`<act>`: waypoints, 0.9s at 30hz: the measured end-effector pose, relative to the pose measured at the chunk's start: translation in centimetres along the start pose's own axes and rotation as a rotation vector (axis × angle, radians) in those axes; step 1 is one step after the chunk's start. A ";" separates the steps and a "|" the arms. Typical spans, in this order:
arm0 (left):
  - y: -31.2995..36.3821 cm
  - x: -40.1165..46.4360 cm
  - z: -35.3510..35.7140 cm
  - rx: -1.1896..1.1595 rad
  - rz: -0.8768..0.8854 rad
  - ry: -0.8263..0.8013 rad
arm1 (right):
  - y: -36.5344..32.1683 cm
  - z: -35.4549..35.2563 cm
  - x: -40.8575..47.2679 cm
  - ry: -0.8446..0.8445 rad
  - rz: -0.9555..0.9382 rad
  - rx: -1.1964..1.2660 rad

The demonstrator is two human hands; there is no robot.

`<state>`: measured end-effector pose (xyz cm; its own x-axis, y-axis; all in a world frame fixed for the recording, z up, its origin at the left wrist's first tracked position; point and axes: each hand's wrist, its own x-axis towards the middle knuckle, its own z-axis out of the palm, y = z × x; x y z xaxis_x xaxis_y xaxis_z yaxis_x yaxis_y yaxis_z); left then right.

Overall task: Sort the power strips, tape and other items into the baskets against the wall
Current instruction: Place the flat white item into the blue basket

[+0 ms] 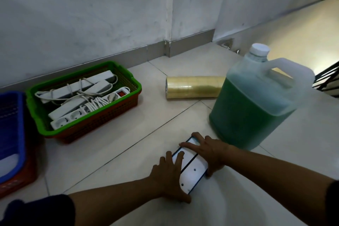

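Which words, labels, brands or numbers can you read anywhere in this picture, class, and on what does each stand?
None can be read.
Green jug: no label shows.
Tape rolls: no print shows.
Power strips in the green basket: any marks are too small.
White flat item under both hands: only dots and lines.
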<state>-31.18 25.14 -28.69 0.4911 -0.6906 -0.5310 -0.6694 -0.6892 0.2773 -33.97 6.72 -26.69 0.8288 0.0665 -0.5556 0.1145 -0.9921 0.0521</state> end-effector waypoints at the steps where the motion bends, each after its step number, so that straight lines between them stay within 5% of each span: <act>1: -0.2 0.0 -0.1 -0.014 0.000 0.010 | 0.0 -0.1 0.1 0.005 -0.001 0.003; 11: -5.8 -1.8 -3.0 -0.562 0.000 0.091 | -2.0 -3.7 1.2 -0.052 -0.017 0.117; 21: -15.1 -9.8 -6.7 -1.041 -0.143 -0.021 | -10.2 -9.6 2.6 0.403 -0.280 0.023; 27: -21.9 -14.2 -10.5 -1.153 -0.208 0.181 | -15.7 -13.7 4.5 0.515 -0.350 0.206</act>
<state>-17.65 47.71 -18.79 0.6648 -0.4987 -0.5561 0.2848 -0.5190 0.8059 -24.56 24.07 -18.67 0.9236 0.3813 -0.0396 0.3605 -0.8991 -0.2482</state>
